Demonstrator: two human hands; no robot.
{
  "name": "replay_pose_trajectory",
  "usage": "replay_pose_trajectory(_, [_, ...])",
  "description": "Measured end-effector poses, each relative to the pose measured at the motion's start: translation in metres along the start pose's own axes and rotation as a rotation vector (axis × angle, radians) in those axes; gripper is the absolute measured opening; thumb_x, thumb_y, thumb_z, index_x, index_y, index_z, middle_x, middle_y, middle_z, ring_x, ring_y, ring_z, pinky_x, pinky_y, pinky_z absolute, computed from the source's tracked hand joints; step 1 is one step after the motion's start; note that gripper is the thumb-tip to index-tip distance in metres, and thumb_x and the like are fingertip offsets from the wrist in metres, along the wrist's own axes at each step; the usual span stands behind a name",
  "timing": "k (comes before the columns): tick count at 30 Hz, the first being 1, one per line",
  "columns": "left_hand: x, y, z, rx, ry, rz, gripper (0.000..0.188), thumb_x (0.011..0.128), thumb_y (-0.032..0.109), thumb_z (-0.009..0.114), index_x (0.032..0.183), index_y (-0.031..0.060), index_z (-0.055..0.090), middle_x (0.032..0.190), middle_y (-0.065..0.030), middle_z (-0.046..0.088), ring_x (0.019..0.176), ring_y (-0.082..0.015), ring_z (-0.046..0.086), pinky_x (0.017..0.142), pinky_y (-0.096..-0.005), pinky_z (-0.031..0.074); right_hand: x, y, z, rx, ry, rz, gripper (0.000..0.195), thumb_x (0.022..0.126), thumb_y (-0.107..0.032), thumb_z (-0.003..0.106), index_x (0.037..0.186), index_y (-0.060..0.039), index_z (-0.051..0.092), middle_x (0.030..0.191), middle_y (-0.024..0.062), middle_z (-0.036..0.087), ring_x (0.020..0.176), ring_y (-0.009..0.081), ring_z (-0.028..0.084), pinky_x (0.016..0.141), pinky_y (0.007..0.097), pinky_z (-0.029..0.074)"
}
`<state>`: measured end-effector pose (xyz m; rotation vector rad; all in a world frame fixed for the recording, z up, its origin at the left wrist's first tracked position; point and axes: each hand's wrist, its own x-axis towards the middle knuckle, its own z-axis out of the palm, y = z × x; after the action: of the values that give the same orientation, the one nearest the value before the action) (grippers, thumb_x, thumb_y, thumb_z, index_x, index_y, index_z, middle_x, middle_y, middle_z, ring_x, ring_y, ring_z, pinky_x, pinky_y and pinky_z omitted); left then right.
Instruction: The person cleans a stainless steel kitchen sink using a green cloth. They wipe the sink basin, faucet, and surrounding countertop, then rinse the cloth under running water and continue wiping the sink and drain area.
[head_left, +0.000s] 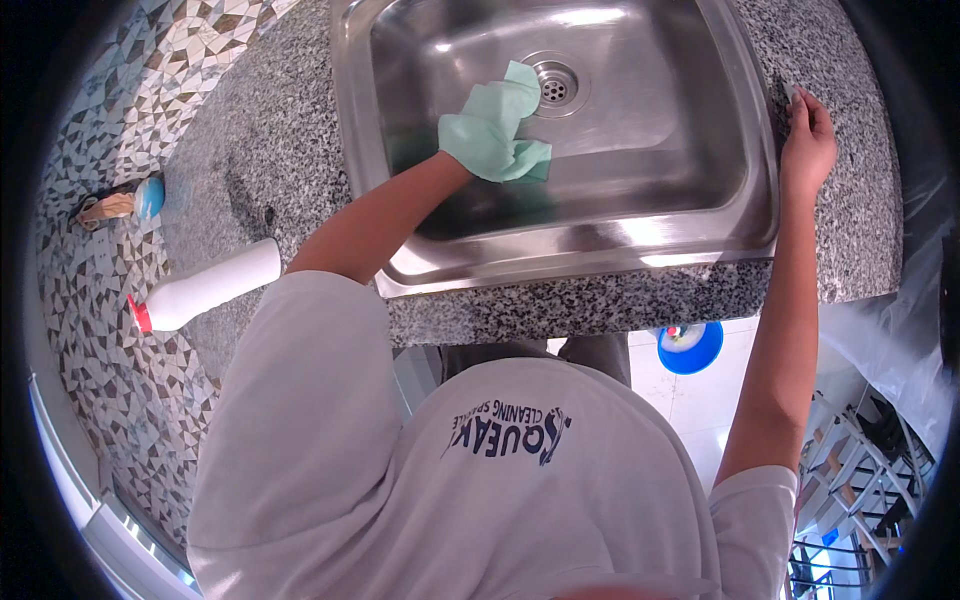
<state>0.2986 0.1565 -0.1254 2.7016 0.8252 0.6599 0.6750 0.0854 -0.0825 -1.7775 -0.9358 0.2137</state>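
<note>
Wrapped over my left hand (474, 146), a pale green cloth (499, 105) hides the fingers; it lies inside the stainless steel sink (622, 112), beside the drain strainer (555, 90). My right hand (808, 139) is over the speckled granite countertop (859, 195), just outside the sink's right rim. Between its thumb and fingers shows the tip of a small whitish thing, too small to name. A white plastic bottle (214, 285) with a red cap lies on its side on the counter, left of my left arm.
Mosaic tile (97, 285) runs along the left, where a blue-and-tan object (148, 198) sits. The counter's front edge (570, 304) is close to my body. Below stands a blue bucket (694, 352) with things inside. Clear plastic sheeting (874, 349) and a metal rack (862, 480) are at right.
</note>
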Motion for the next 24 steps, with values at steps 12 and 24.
replay_pose_trajectory(12, [0.008, 0.032, 0.010, 0.204, -0.209, -0.200, 0.042, 0.064, 0.022, 0.061, 0.104, 0.0108, 0.052, 0.092, -0.0121, 0.056, 0.084, -0.0330, 0.054, 0.065, -0.0440, 0.045, -0.001, -0.004, 0.003, -0.045, 0.035, -0.031, 0.021, 0.085, -0.018, 0.056, 0.098, -0.0039, 0.064, 0.086, 0.0072, 0.065, 0.077, 0.0124, 0.059, 0.073, 0.0247, 0.045])
replay_pose_trajectory(24, [0.017, 0.029, 0.089, 0.516, -0.259, -0.227, 0.043, 0.069, 0.038, 0.058, 0.102, 0.0100, 0.053, 0.084, -0.0139, 0.058, 0.071, -0.0341, 0.058, 0.060, -0.0440, 0.046, -0.001, -0.003, 0.000, -0.141, 0.067, -0.119, 0.021, 0.084, -0.022, 0.056, 0.097, -0.0088, 0.066, 0.087, 0.0071, 0.066, 0.077, 0.0157, 0.060, 0.074, 0.0257, 0.045])
